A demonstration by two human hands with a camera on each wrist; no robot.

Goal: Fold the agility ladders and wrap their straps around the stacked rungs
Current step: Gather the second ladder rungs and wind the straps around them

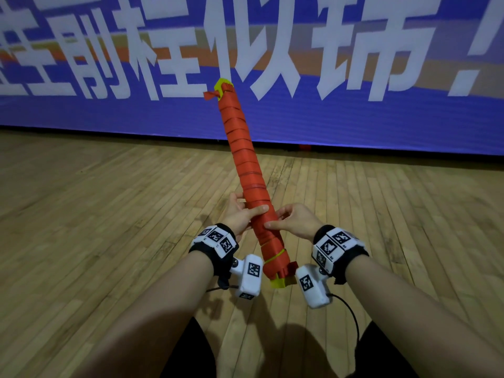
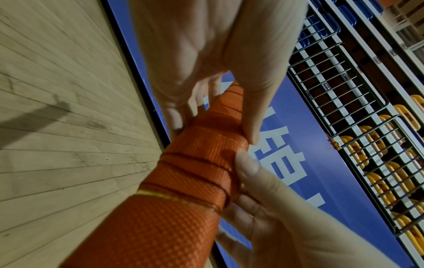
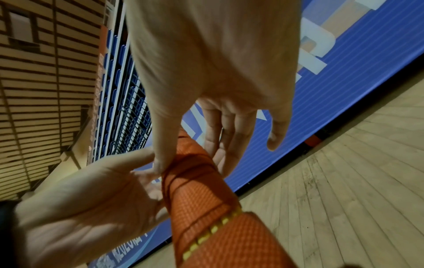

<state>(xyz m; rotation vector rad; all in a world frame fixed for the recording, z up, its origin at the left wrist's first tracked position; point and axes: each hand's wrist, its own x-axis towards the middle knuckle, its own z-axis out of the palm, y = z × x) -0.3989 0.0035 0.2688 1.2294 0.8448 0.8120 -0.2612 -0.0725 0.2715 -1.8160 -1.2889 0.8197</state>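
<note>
- We hold the wrapped ladder bundle (image 1: 249, 170) w/ both hands, up off the wooden floor (image 1: 81, 214); it tilts away from us, far end up toward the blue banner (image 1: 354, 115).
- Orange strap (image 1: 240, 148) is wound round the stacked rungs nearly full length; yellow rung ends (image 1: 223, 84) poke out at the far tip, and also at the near end betw. our wrists.
- A short strap tail (image 1: 209, 96) sticks out left at the far tip.
- Left hand (image 1: 240, 214): fingers curl round the bundle's near part from the left, thumb lying across the front.
- Right hand (image 1: 293, 219): thumb and fingers pinch the wrap from the right, just nearer than the left thumb.
- Wrist views: woven strap texture (image 2: 183, 226), a yellow stitched line (image 3: 213, 230) across it.
- Both hands touch the bundle side by side.
</note>
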